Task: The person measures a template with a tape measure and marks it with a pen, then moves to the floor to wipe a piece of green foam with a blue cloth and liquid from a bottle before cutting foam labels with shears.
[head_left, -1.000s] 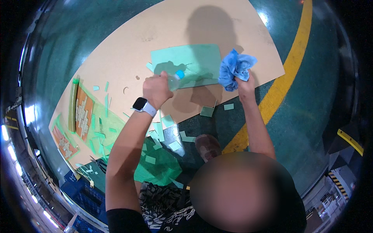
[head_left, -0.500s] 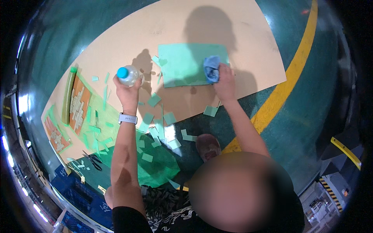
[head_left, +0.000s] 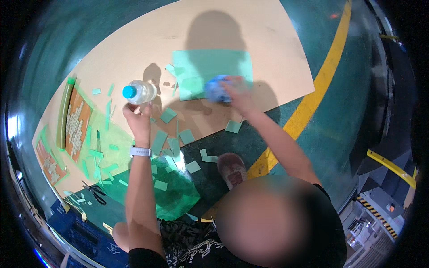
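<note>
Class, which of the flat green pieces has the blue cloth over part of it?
The large rectangular sheet: the right hand holds the blue cloth over its lower edge. The smaller scraps in view have no cloth over them.

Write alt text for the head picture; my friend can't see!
A person's right hand holds a blue cloth over a green sheet, while the left hand is at a clear, blue-capped bottle. Green scraps lie around on a tan board.
</note>
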Available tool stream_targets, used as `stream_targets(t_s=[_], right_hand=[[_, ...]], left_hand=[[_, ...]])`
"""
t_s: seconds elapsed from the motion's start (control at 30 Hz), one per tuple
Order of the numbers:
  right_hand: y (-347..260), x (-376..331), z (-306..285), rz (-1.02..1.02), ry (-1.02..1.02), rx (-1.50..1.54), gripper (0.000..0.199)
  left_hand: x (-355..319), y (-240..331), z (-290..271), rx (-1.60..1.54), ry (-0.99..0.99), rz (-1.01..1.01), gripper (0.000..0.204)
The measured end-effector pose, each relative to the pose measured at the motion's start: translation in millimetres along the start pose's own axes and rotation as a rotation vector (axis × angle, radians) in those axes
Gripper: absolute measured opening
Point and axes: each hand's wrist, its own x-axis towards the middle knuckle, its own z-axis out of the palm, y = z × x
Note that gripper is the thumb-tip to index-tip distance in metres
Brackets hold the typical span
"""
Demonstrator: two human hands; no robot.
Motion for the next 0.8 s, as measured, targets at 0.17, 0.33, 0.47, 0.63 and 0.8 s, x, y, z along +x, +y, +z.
stream_targets(t_s=[0.17, 0.33, 0.47, 0.63, 0.8], right_hand=[[38, -26, -34, 0.191, 0.130, -0.125, 0.033], [-64, 24, 52, 0.105, 0.078, 0.178, 0.028], [-109, 56, 60, -0.127, -0.022, 0.217, 0.026], [-25, 0, 6, 0.085, -0.119, 0.140, 0.026], [45, -53, -58, 0.316, 0.031, -0.113, 0.042]], left_hand=[[-44, -9, 7, -0.169, -0.064, -0.088, 0.023], [-78, -9, 27, -0.306, -0.152, -0.197, 0.015], [-85, -23, 39, -0.289, -0.149, -0.173, 0.013], [-76, -1, 23, -0.242, -0.163, -0.162, 0.014], [-60, -8, 31, -0.261, -0.112, -0.105, 0.014]])
